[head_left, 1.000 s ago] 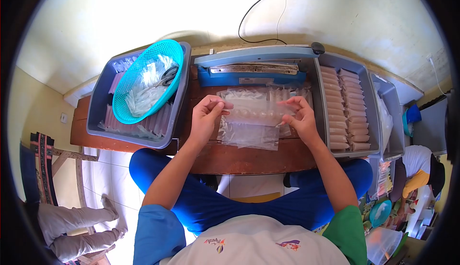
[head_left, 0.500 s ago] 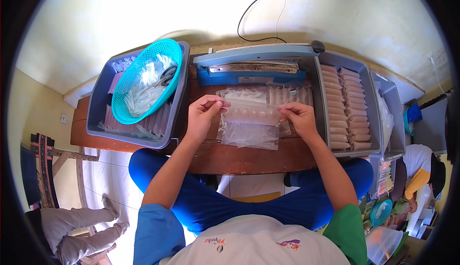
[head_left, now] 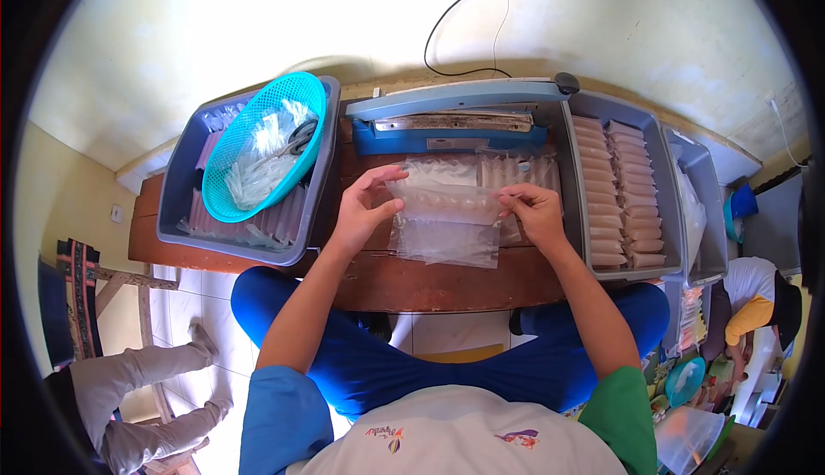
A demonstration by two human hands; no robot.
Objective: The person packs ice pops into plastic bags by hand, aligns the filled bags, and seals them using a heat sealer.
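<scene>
A clear plastic pouch [head_left: 449,204] with a row of pale, pinkish bulges is held over the table in front of me. At its right end, my right hand [head_left: 534,213] pinches the edge between thumb and fingers. My left hand [head_left: 365,209] is at the other end, thumb and fingers apart around the pouch's left edge. Beneath the pouch lie more flat clear plastic pouches [head_left: 455,247], partly covered by it. Just behind them stands a blue sealer [head_left: 400,138] with a long grey lever arm [head_left: 464,94] above it.
On the left, a turquoise basket [head_left: 225,144] with plastic packets and dark-handled scissors rests on a grey tub [head_left: 172,209]. To the right, another grey tub [head_left: 675,217] holds stacked pinkish packs [head_left: 632,191]. People are visible at both lower sides.
The fingers of my left hand have spread apart from their pinch at the pouch's left end. My right hand keeps its pinch, shifted very slightly.
</scene>
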